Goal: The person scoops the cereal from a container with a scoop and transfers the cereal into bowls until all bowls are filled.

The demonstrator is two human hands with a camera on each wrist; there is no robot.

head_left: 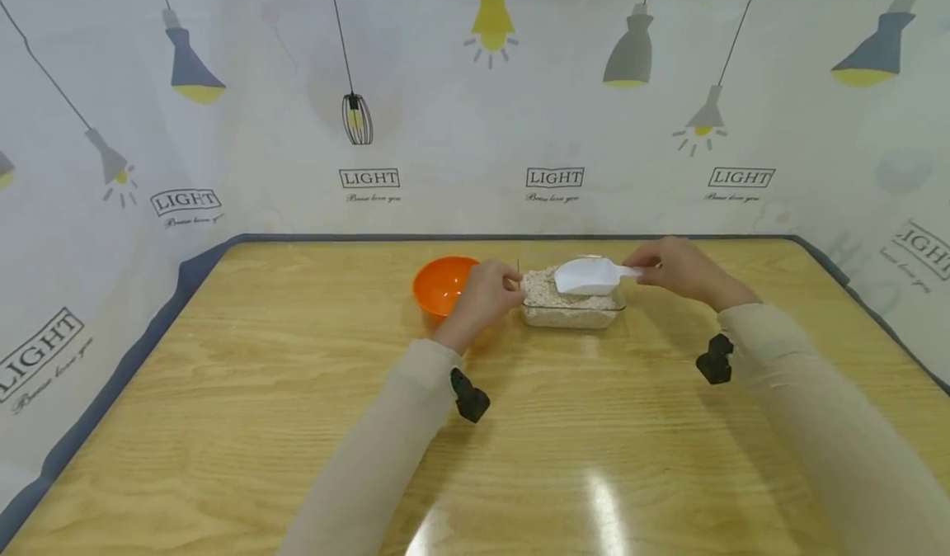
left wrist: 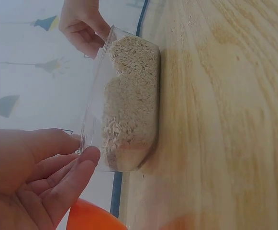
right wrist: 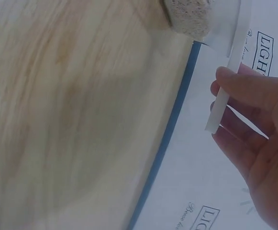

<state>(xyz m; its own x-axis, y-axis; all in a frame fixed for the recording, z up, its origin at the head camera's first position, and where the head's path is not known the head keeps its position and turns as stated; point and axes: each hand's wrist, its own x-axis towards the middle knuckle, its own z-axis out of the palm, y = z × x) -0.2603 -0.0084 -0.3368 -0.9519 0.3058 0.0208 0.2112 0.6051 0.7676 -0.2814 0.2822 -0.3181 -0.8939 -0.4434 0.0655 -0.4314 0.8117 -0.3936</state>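
A clear rectangular container (head_left: 570,318) of rice (left wrist: 134,91) stands on the table. My left hand (head_left: 486,294) pinches the container's left rim between thumb and fingers, as the left wrist view (left wrist: 48,172) shows. In my right hand (head_left: 683,271) is the handle of a white scoop (head_left: 586,276), pinched between thumb and fingers. The scoop's bowl lies over the rice at the container's top; whether it holds rice is hidden. In the right wrist view the scoop's handle (right wrist: 219,109) crosses the fingers. An orange bowl (head_left: 438,284) stands left of the container, partly behind my left hand.
The wooden table (head_left: 297,424) reaches to a dark blue edge strip (head_left: 371,237) at the back. Behind it hangs a white sheet (head_left: 445,127) printed with lamps. A black wrist device (head_left: 471,395) sits at the left cuff, another (head_left: 716,360) at the right.
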